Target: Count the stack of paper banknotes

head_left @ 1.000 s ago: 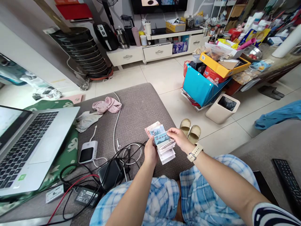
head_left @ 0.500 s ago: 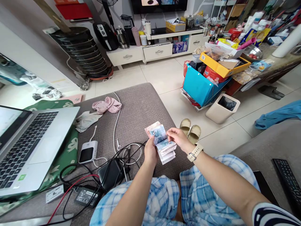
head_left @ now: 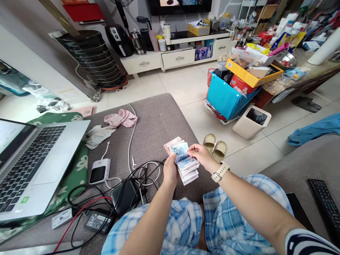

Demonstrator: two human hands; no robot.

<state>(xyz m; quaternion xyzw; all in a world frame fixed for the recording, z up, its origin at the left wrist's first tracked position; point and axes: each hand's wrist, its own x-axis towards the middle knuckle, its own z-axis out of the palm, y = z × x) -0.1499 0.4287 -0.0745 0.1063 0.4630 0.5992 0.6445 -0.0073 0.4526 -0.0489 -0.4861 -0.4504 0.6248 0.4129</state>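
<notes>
A fanned stack of banknotes (head_left: 183, 161) is held over the grey ottoman (head_left: 156, 120), in front of my knees in blue plaid shorts. My left hand (head_left: 170, 172) grips the stack from the lower left, fingers closed round it. My right hand (head_left: 201, 156), with a cream wristwatch (head_left: 220, 171), pinches the top blue note at the stack's right side. The notes spread pink at the far end, blue in the middle, white near me.
An open laptop (head_left: 37, 159) lies on a green cushion at left. A white charger (head_left: 99, 170), a black power bank and tangled cables lie beside my left hand. Beige slippers (head_left: 215, 147), a bin (head_left: 251, 122) and a blue box (head_left: 225, 99) stand on the tiled floor.
My right hand's fingers have slid the top blue note across the stack, and the red-marked note seen a second ago is now covered. Both arms stay in place.
</notes>
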